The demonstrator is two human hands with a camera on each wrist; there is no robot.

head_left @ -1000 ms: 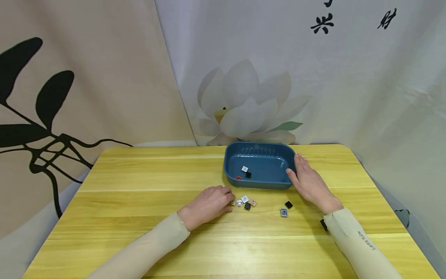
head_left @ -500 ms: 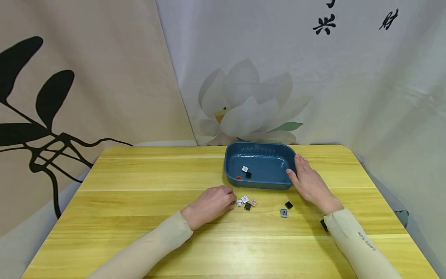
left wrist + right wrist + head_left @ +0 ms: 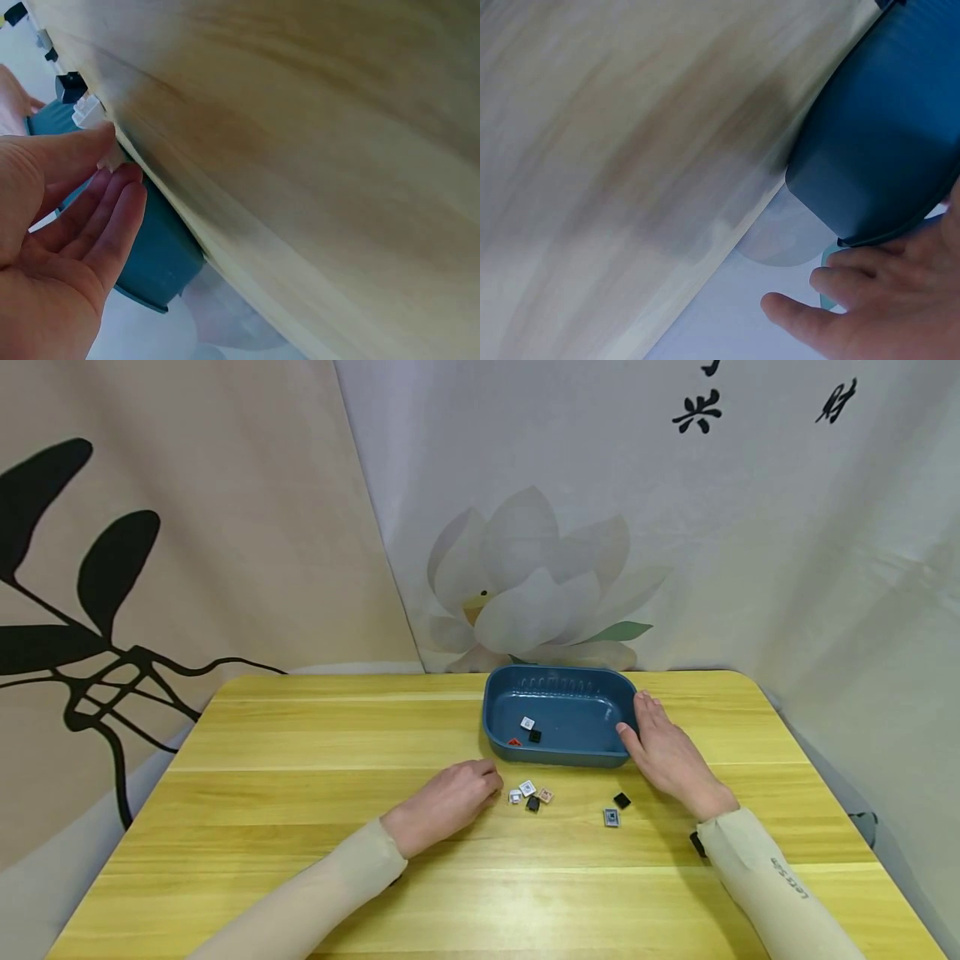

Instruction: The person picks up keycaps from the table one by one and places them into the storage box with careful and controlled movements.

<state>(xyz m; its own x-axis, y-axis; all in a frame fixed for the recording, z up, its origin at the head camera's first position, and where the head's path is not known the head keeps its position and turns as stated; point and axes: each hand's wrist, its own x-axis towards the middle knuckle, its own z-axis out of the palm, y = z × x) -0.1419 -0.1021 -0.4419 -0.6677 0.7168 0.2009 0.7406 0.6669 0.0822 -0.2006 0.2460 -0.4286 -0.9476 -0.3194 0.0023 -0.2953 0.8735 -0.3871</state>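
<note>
My left hand (image 3: 453, 802) is low over the table, left of a cluster of small keycaps. Its thumb and fingertips pinch a pale beige keycap (image 3: 112, 159), partly covered by the fingers. Closest to that hand lie white keycaps (image 3: 527, 788), a black keycap (image 3: 532, 804) and a peach keycap (image 3: 546, 795). My right hand (image 3: 670, 758) rests against the right end of a blue rectangular dish (image 3: 558, 758), fingers straight along the outside and thumb over the rim. Inside the dish are a white keycap (image 3: 527, 723), a black keycap (image 3: 535, 737) and a red piece (image 3: 514, 742).
A grey keycap (image 3: 611, 817) and another black keycap (image 3: 622, 800) lie in front of the right hand. A dark object (image 3: 698, 844) shows beside the right sleeve. The wooden table (image 3: 322, 735) ends at a printed curtain (image 3: 300, 527) behind the dish.
My left hand has shifted slightly right, then back left; the beige keycap beside the cluster is now in its fingers. The right hand and the dish stay in place.
</note>
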